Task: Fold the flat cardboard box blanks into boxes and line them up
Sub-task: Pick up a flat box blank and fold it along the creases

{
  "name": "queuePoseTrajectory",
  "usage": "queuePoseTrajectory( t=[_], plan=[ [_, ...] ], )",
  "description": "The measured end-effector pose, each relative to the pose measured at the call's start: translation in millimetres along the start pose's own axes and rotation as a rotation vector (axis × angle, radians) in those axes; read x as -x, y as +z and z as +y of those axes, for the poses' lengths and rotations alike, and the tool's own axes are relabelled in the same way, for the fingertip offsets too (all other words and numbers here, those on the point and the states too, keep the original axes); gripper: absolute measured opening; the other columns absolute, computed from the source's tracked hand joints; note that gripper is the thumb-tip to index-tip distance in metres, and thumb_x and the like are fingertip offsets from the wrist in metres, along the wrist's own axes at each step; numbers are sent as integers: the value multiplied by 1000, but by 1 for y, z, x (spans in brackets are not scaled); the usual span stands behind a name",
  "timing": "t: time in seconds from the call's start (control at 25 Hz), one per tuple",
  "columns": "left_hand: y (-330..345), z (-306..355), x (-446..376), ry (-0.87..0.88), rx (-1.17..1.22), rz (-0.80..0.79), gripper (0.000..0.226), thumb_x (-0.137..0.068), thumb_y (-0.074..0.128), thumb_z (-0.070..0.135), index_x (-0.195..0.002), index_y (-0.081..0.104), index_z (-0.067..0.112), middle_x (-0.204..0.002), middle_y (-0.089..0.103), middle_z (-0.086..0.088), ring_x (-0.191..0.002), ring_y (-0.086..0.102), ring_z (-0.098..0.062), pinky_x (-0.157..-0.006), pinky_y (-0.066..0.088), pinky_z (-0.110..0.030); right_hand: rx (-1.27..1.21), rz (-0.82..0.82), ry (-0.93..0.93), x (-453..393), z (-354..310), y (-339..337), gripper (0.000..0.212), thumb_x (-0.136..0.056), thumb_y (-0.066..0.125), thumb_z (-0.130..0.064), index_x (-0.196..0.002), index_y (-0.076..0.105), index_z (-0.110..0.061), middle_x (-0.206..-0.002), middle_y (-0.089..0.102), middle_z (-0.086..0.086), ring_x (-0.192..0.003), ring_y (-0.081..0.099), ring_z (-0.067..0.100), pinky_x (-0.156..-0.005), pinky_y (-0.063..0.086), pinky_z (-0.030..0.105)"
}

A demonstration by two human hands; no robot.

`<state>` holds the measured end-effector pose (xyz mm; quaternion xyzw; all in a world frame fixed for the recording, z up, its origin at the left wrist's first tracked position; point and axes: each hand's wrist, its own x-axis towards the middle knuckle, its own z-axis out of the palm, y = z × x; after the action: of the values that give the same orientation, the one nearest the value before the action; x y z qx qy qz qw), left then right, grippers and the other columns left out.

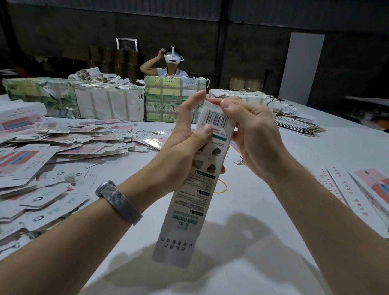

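Both hands are up over the counter [265,195] working one long white box [194,187], held in the air with its far end tipped away toward the bundles. The left hand [185,142] grips it from the left side around the upper half, thumb pressed on the printed face just under the barcode, fingers reaching up behind it. The right hand [250,134] is curled around the top end, fingertips pinching the flap at the top edge. The near end of the box hangs free, rounded tab and all. There's a grey mesh watchband [120,200] on the left wrist. Off to the left is a big messy pile of flat blanks [44,154], and to the right a few done boxes [369,199] lying side by side near the counter edge. A yellow rubber band [223,188] sits on the counter behind the box. Wrapped bundles [106,101] are stacked across the far side, with a person [168,66] in a white headset behind them.
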<state>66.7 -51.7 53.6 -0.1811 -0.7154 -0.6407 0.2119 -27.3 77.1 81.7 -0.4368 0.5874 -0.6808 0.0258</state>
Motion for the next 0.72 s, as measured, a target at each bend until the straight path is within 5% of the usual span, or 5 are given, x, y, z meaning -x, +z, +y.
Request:
queuePoseTrajectory(
  t=[0.24,0.52,0.72],
  plan=[
    [-2,-1,1,-3,29,-16,48,-104,40,26,-143,26,50,-97,72,-19,-70,70,-32,-62,59,-35,34,-18,-52,-2,-2,-7,26,-92,52,-21,-90,78,-16,-89,60,-1,-79,65,17,-68,47,48],
    [-6,-1,-2,10,-40,38,48,-101,39,31,-146,29,44,-96,71,-23,-73,73,-36,-64,59,-38,55,-53,-75,-2,1,1,30,-96,48,-28,-101,75,-15,-98,56,-2,-90,60,30,-80,45,69],
    [-7,-2,-2,44,-64,69,45,-101,39,30,-144,29,42,-98,72,-20,-72,72,-32,-65,60,-39,122,-40,-121,-1,-1,8,26,-93,51,-25,-109,69,-16,-106,55,0,-101,59,40,-74,52,60]
  ],
)
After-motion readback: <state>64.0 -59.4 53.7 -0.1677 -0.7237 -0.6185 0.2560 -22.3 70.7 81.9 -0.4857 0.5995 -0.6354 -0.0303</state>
